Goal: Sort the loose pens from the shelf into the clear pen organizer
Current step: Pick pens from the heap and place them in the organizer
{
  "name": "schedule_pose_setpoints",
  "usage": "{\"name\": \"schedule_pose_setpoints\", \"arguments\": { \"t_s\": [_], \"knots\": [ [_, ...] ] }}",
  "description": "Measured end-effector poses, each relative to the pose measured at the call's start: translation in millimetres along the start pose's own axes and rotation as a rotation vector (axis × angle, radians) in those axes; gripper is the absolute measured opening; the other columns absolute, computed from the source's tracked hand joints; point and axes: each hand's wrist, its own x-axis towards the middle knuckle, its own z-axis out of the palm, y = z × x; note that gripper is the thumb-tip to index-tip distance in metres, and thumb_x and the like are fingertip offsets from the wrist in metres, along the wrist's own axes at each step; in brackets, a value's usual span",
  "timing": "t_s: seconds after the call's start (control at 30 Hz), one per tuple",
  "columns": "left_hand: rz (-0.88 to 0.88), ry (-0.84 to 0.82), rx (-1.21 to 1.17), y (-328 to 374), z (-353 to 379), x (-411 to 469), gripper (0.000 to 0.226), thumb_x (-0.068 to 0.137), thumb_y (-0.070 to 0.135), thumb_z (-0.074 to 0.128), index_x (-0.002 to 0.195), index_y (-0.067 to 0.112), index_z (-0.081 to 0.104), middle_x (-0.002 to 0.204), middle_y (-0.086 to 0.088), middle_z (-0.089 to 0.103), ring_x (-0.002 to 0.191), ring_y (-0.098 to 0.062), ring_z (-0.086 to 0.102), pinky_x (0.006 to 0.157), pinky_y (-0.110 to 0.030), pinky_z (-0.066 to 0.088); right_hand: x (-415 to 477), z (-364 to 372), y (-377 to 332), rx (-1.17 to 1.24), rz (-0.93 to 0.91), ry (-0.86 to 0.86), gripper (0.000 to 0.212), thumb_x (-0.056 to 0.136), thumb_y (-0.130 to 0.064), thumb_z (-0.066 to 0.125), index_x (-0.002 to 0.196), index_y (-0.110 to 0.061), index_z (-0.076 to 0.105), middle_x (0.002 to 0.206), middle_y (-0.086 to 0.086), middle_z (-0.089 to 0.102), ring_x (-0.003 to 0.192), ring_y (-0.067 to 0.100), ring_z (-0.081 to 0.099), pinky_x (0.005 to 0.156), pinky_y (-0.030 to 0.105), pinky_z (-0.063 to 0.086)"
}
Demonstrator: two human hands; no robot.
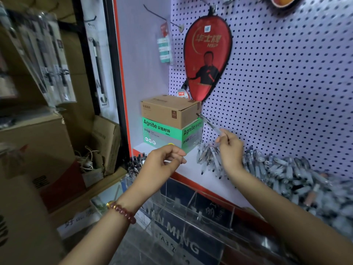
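Head view, near to far. Nearest and lowest, the clear organizer (211, 221) stands in front of and below the shelf (188, 166); its slanted compartments open upward, and the far-left one already holds dark pens standing on end (136, 162). Above it the left hand (162, 161) hovers with curled fingers, thumb against forefinger; a thin pale streak at the fingertips may be a pen, but whether it holds anything cannot be told. Beyond the shelf's red front edge, the right hand (231, 148) pinches one pen (209, 124) by its lower end between thumb and fingertips. The pen's long axis slants up and to the left, away from the grip, its free end near the corner of the brown box (168, 109) stacked on the green box (162, 132). The pile (286, 173) of loose pens lies below and to the right of this hand, against the pegboard (286, 92). Judged from this, the organizer lies down and toward the person from the grip, so the pen must swing clear of the boxes, tip upright, and descend past the shelf edge; open room lies between the two forearms.
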Motion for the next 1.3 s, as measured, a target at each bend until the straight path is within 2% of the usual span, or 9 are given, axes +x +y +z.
{"name": "schedule_pose_setpoints", "arguments": {
  "t_s": [0.27,0.43,0.6,0.67,0.77,0.93,1.03,1.23,1.3],
  "knots": [
    [-0.150,0.012,-0.265,11,1,5,0.024,0.101,0.013,0.041,0.105,0.011,0.064,0.097,-0.002,0.072,0.091,-0.008,0.067,0.078,-0.023,0.054,-40,-11,-37,0.084,-0.379,-0.041,0.030,0.099,-0.005,0.045,0.123,-0.009,0.062,0.079,-0.013,0.058,0.047,0.000,0.047,0.046,0.006,0.032],
    [-0.266,-0.014,-0.673,22,3,3,0.048,0.091,0.046,0.038,0.117,0.012,0.059,0.123,-0.007,0.064,0.114,-0.019,0.062,0.094,-0.036,0.053,-85,-15,-43,-0.013,-0.720,-0.236,0.035,0.095,-0.013,0.048,0.129,-0.012,0.057,0.109,0.002,0.068,0.099,0.003,0.062,0.086,0.011,0.047],
    [-0.279,0.123,-0.860,36,0,-2,0.036,0.098,0.035,0.038,0.081,0.009,0.056,0.115,-0.014,0.068,0.112,-0.021,0.063,0.094,-0.039,0.052,-105,-12,-42,-0.069,-0.866,-0.405,0.042,0.098,-0.022,0.047,0.139,-0.011,0.044,0.105,0.003,0.066,0.094,0.011,0.060,0.079,0.022,0.048],
    [-0.289,0.207,-0.869,36,-4,-1,0.037,0.101,0.030,0.036,0.075,0.011,0.053,0.103,-0.012,0.069,0.098,-0.018,0.068,0.080,-0.032,0.058,-106,-13,-43,-0.033,-0.867,-0.424,0.043,0.100,-0.025,0.042,0.140,-0.009,0.040,0.103,0.000,0.063,0.094,0.012,0.058,0.080,0.025,0.049],
    [-0.300,0.259,-0.860,34,-14,-2,0.035,0.103,0.026,0.034,0.082,0.007,0.054,0.088,-0.008,0.071,0.071,-0.012,0.070,0.064,-0.023,0.058,-103,-17,-42,0.015,-0.903,-0.420,0.041,0.097,-0.010,0.042,0.137,-0.002,0.044,0.103,-0.001,0.059,0.094,0.015,0.057,0.080,0.031,0.049],
    [-0.342,0.053,-0.863,35,-21,-8,0.042,0.102,0.031,0.032,0.113,-0.001,0.058,0.113,-0.018,0.068,0.093,-0.022,0.070,0.077,-0.031,0.059,-110,-17,-46,-0.027,-1.070,-0.534,0.048,0.089,0.002,0.045,0.137,0.000,0.040,0.096,0.012,0.064,0.083,0.020,0.056,0.071,0.034,0.047],
    [-0.292,-0.007,-0.898,38,-20,-13,0.041,0.101,0.031,0.032,0.111,0.000,0.058,0.104,-0.014,0.072,0.090,-0.022,0.071,0.080,-0.030,0.058,-116,-16,-47,-0.084,-1.126,-0.642,0.051,0.088,-0.001,0.047,0.138,0.003,0.041,0.096,0.012,0.064,0.083,0.025,0.058,0.071,0.039,0.047],
    [-0.179,0.073,-0.865,41,-29,-16,0.027,0.096,0.030,0.039,0.088,0.010,0.055,0.058,0.004,0.046,0.048,-0.005,0.045,0.049,-0.017,0.047,-116,-18,-49,0.005,-1.043,-0.616,0.051,0.088,-0.007,0.048,0.137,-0.013,0.034,0.117,0.002,0.052,0.087,-0.015,0.046,0.067,0.006,0.041],
    [-0.109,0.094,-0.780,39,-38,-14,0.030,0.098,0.034,0.038,0.087,0.010,0.052,0.056,0.006,0.038,0.043,-0.003,0.032,0.041,-0.014,0.034,-110,-16,-54,0.087,-0.893,-0.508,0.046,0.092,-0.015,0.045,0.135,-0.023,0.034,0.115,0.001,0.049,0.073,-0.009,0.048,0.061,0.008,0.038]
  ]
}}
